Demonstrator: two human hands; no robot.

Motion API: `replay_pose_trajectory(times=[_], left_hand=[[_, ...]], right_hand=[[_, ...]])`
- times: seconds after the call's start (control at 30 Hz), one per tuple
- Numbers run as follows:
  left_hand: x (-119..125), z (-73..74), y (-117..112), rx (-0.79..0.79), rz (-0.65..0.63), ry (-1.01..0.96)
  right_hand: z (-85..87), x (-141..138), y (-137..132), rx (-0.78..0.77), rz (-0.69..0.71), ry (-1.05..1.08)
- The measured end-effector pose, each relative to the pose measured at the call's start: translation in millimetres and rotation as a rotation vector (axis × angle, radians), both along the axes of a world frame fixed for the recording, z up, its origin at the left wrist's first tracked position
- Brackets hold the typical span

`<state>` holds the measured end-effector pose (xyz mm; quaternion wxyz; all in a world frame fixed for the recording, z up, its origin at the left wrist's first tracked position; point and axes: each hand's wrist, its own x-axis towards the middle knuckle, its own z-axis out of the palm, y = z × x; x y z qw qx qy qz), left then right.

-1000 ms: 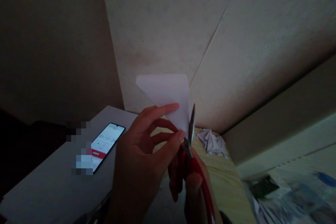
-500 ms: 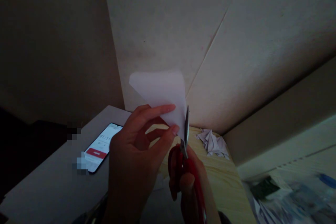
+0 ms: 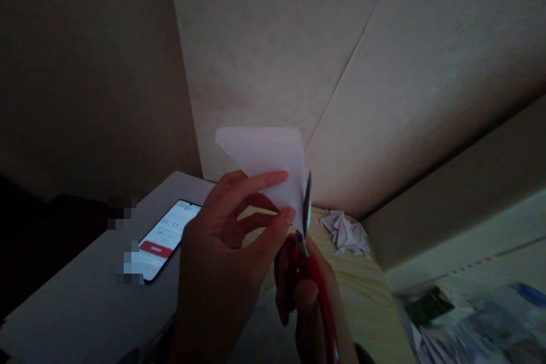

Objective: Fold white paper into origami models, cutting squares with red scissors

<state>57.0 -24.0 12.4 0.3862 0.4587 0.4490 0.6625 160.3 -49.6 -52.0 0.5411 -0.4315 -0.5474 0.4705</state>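
A white sheet of paper [image 3: 268, 151] stands up in front of me, its top edge bending over. My left hand [image 3: 234, 227] pinches its lower part between thumb and fingers. In my right hand [image 3: 309, 301] is a pair of red-handled scissors [image 3: 307, 205], the blades pointing upward along the paper's right edge. The lower right corner of the sheet lies at the blades; whether they are cutting into it I cannot tell. Some right-hand fingers are hidden behind the handles.
On the grey surface at left lies a phone [image 3: 160, 244] with a lit timer screen. Folded white paper pieces [image 3: 346, 233] rest at the far end of the wooden tabletop [image 3: 367, 296]. Plastic bottles [image 3: 499, 318] and more paper are at lower right. A wall [image 3: 273, 40] rises behind.
Both hands, the paper and the scissors have shifted slightly to the right. The paper's top edge sits a little lower. The grip of each hand is unchanged.
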Motion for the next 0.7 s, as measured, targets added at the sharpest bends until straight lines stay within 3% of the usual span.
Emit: replay_pose_trajectory(times=[0.57, 0.7], left_hand=[[3, 2.2, -1, 0.022, 0.022, -0.020], [2, 3.2, -2, -0.007, 0.013, -0.010]], right_hand=[[11.9, 1, -4, -0.181, 0.020, 0.033], [10.3, 2, -2, -0.156, -0.020, 0.015]])
